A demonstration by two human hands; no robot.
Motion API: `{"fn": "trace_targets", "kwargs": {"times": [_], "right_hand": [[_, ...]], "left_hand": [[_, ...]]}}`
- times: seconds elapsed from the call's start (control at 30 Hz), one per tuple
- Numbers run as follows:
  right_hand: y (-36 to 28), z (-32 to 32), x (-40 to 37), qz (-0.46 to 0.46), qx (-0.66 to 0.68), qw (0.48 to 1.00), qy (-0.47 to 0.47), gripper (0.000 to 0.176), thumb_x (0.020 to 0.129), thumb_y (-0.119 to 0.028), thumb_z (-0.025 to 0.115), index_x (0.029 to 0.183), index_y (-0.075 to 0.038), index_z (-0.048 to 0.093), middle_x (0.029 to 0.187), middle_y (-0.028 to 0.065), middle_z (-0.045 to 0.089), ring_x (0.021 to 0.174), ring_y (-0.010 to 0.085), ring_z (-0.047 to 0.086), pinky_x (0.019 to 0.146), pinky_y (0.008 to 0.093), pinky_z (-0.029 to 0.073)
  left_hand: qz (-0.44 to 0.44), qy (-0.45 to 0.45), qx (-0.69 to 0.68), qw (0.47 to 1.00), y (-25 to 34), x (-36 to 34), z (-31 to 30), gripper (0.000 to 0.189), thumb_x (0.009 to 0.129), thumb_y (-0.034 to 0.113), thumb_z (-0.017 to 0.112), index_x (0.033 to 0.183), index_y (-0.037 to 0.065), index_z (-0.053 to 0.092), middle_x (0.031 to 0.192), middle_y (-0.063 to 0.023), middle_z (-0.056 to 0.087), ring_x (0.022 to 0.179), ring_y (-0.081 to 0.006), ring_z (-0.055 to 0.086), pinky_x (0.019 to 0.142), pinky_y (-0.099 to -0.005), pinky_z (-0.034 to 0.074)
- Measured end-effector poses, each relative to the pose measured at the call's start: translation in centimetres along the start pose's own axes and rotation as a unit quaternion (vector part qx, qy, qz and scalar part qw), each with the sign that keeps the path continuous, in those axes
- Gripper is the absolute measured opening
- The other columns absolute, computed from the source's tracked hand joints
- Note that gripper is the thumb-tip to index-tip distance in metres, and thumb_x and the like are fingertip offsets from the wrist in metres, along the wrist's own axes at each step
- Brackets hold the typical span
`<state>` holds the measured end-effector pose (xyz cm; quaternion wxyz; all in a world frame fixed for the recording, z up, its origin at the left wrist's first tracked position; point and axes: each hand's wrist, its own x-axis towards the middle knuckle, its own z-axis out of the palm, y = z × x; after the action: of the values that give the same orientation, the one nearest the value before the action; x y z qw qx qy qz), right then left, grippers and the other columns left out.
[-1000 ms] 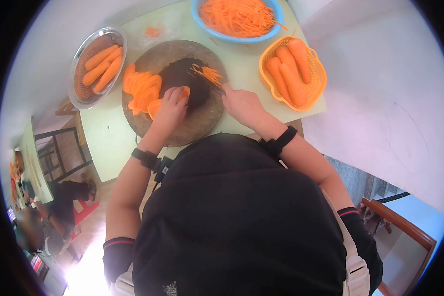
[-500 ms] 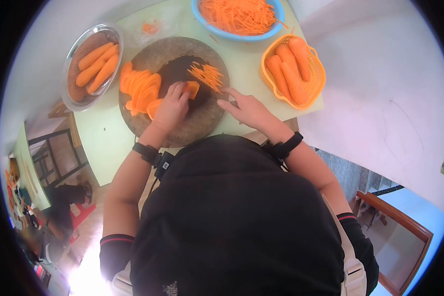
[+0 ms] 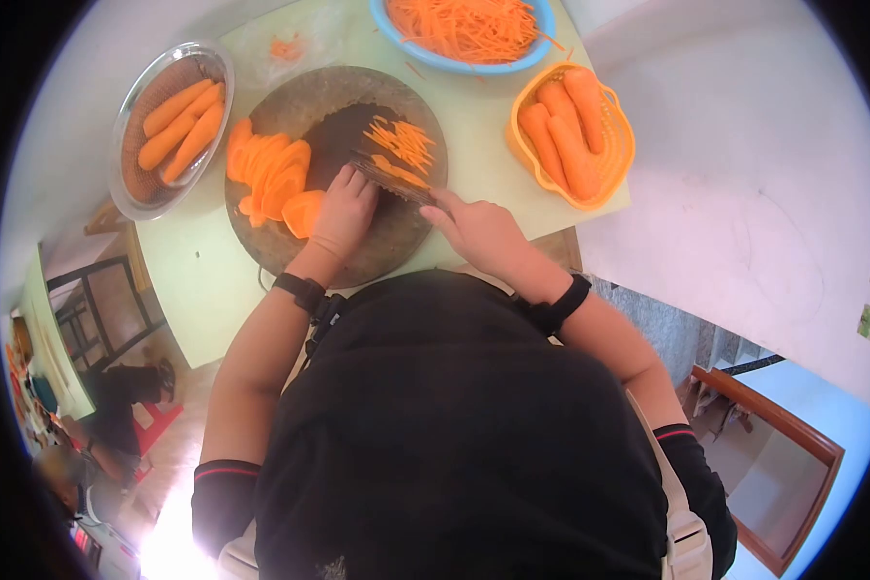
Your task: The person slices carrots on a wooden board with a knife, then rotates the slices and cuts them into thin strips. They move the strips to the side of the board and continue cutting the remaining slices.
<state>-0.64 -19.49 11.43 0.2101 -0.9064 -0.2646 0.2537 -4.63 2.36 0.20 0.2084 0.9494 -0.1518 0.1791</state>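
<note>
My right hand (image 3: 478, 224) is closed round the handle of a dark knife (image 3: 392, 180), its blade pointing left over the round cutting board (image 3: 261, 87). My left hand (image 3: 349, 208) is closed beside the blade's left end, its fingertips curled down; what they press on is hidden. Thin carrot strips (image 3: 402, 143) lie just beyond the blade, with a piece of carrot along it. Overlapping carrot slices (image 3: 273, 174) cover the board's left side, and a larger slice (image 3: 303, 213) is next to my left wrist.
A metal tray (image 3: 126, 174) with several carrots stands left. A yellow basket (image 3: 621, 159) with whole carrots is at the right. Behind the board is a blue basin (image 3: 474, 68) of shredded carrot. Carrot scraps (image 3: 286, 46) lie on plastic. A person (image 3: 97, 454) sits far lower left.
The knife's blade now shows flat and tilted across the board, where it was barely visible. My right hand has shifted slightly, and the carrot piece at my left fingertips no longer shows there.
</note>
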Motion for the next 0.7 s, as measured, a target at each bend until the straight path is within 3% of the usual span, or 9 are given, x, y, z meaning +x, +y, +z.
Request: {"fn": "trace_targets", "kwargs": {"times": [0.13, 0.27, 0.33, 0.4, 0.43, 0.7], "right_hand": [[0.1, 0.6, -0.2, -0.016, -0.043, 0.999, 0.026, 0.049, 0.1, -0.047, 0.043, 0.118, -0.004, 0.057, 0.064, 0.0173, 0.063, 0.061, 0.0358, 0.064, 0.058, 0.0449, 0.051], [-0.1, 0.4, -0.6, -0.011, -0.035, 0.999, 0.029, 0.049, 0.1, -0.047, 0.044, 0.116, -0.002, 0.057, 0.063, 0.0166, 0.063, 0.06, 0.0353, 0.064, 0.057, 0.0447, 0.051], [-0.1, 0.3, -0.7, 0.005, -0.034, 0.999, 0.013, 0.047, 0.1, -0.042, 0.045, 0.125, -0.004, 0.054, 0.064, 0.0193, 0.063, 0.063, 0.0373, 0.064, 0.059, 0.0459, 0.051], [-0.1, 0.4, -0.8, -0.007, -0.052, 0.998, 0.023, 0.047, 0.1, -0.044, 0.045, 0.118, -0.002, 0.055, 0.063, 0.0174, 0.063, 0.06, 0.0356, 0.064, 0.057, 0.0448, 0.051], [-0.2, 0.4, -0.9, -0.017, -0.068, 0.997, 0.033, 0.048, 0.1, -0.046, 0.044, 0.112, 0.0, 0.056, 0.062, 0.0156, 0.063, 0.058, 0.0338, 0.064, 0.054, 0.0436, 0.051], [-0.6, 1.1, -0.2, -0.029, -0.103, 0.993, 0.048, 0.047, 0.1, -0.046, 0.044, 0.109, -0.001, 0.056, 0.059, 0.0141, 0.063, 0.055, 0.0321, 0.064, 0.051, 0.0412, 0.052]], "left_hand": [[0.0, -0.006, 0.024, 1.0, -0.2, -0.5, 0.5, 0.024, 0.074, 0.006, 0.059, 0.096, -0.001, 0.063, 0.104, -0.013, 0.058, 0.106, -0.0311, 0.054, 0.089, -0.0378, 0.049], [-0.006, -0.037, 0.054, 0.998, 0.3, -0.6, 0.6, 0.027, 0.076, 0.007, 0.056, 0.101, -0.001, 0.064, 0.112, -0.0136, 0.059, 0.116, -0.0319, 0.052, 0.096, -0.0377, 0.048], [-0.023, -0.041, 0.063, 0.997, 0.9, -0.6, 0.6, 0.029, 0.076, 0.006, 0.056, 0.102, -0.002, 0.064, 0.116, -0.0141, 0.058, 0.12, -0.0323, 0.05, 0.098, -0.0375, 0.048], [-0.046, -0.046, 0.058, 0.996, 1.1, -0.8, 0.8, 0.032, 0.076, 0.007, 0.056, 0.106, -0.002, 0.064, 0.123, -0.0151, 0.056, 0.127, -0.0329, 0.046, 0.102, -0.0383, 0.046], [-0.048, -0.045, 0.059, 0.996, 1.1, -0.9, 0.9, 0.032, 0.076, 0.007, 0.056, 0.106, -0.002, 0.064, 0.123, -0.0151, 0.056, 0.127, -0.0329, 0.046, 0.102, -0.0383, 0.046], [-0.038, -0.002, 0.035, 0.999, 1.1, -1.1, 1.1, 0.029, 0.073, 0.001, 0.065, 0.101, -0.004, 0.063, 0.117, -0.0177, 0.057, 0.118, -0.0374, 0.05, 0.101, -0.04, 0.045]]}}
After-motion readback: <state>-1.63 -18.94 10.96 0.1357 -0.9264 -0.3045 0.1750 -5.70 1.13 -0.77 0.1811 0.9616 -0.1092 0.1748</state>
